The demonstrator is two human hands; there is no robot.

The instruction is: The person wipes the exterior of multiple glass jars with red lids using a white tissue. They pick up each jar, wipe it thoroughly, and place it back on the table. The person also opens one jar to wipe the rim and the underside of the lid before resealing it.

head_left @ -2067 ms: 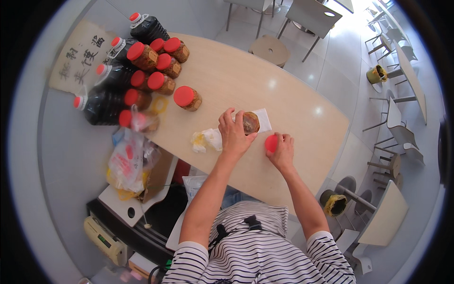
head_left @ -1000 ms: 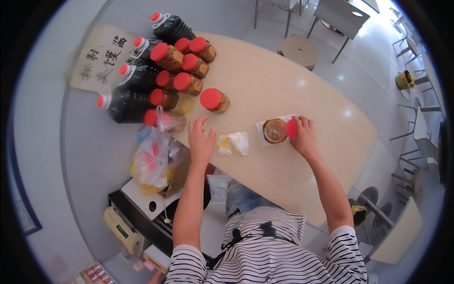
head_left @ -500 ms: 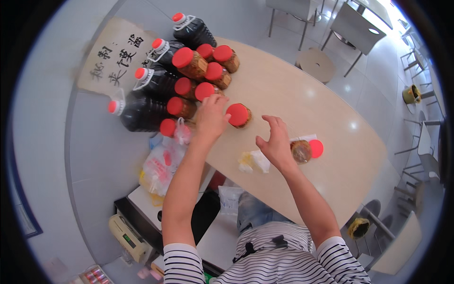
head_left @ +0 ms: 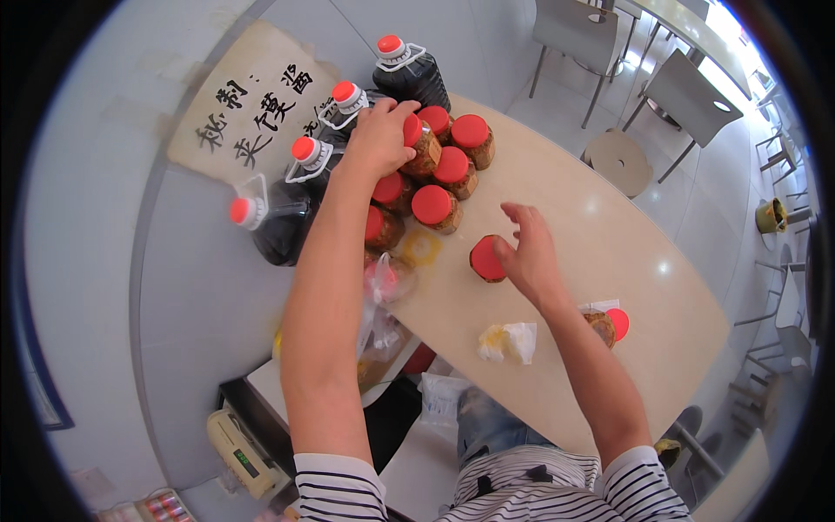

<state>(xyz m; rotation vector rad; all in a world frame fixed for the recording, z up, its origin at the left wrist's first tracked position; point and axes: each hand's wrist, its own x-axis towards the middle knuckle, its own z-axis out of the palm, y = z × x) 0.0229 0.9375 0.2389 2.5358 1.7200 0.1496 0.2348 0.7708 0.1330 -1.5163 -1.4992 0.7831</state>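
At the far left of the table, my left hand [head_left: 381,139] grips a red-lidded glass jar [head_left: 424,155] of brown chunky sauce, fingers over its lid and thumb on the near side. This jar looks higher than its neighbours. Packed about it are several like jars, among them a near one [head_left: 433,209] and a far one [head_left: 473,141]. My right hand [head_left: 535,261] is open, fingers apart, beside a lone red-lidded jar [head_left: 488,259]; its thumb overlaps the lid's right edge, and I cannot tell whether it touches. My left forearm hides some jars and bottles.
Dark plastic bottles [head_left: 416,80] with red caps line the wall side. A crumpled stained tissue [head_left: 508,343] lies near the front edge of the table [head_left: 609,235]. By my right forearm, an uncapped jar [head_left: 600,328] stands beside a red lid [head_left: 618,324]. A yellow ring stain [head_left: 422,248] marks the tabletop.
My left hand has moved away from the near jars to the higher jar and closed on it. My right hand has come close to the lone jar. The whole view has shifted.
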